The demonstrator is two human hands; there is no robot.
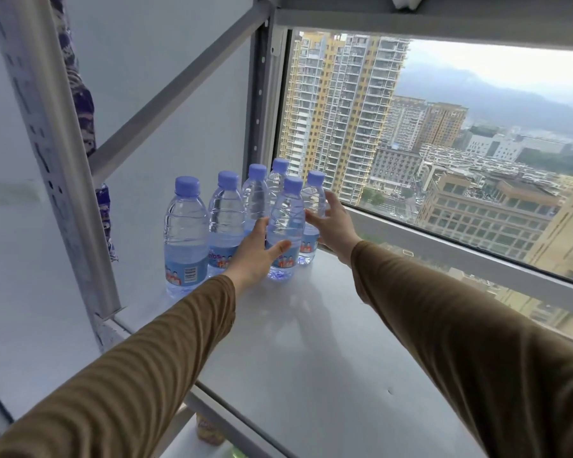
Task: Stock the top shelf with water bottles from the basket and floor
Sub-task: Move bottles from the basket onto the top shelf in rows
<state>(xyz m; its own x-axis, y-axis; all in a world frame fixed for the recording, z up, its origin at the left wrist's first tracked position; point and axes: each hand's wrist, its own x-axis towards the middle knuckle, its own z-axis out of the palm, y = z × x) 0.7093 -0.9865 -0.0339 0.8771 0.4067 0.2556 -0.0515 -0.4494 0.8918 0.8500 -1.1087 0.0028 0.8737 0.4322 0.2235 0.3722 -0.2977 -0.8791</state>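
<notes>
1. We've got six clear plastic water bottles with purple-blue caps (225, 223) standing upright in a tight cluster at the far left end of the white metal shelf (328, 342), right up against the window (477, 143).
2. Our left hand (253, 256) is wrapped around the front bottle (286, 226), thumb on one side and fingers (257, 231) on the other, so clamped on it while it sits on the shelf.
3. Our right hand (333, 223) is touching the bottle just behind it (313, 206), fingers spread loosely, resting on it more than gripping.
4. Both arms are in brown ribbed sleeves (146, 375).
5. Grey shelf frame post (57, 160) on the left, tall apartment blocks (341, 104) out the window.
</notes>
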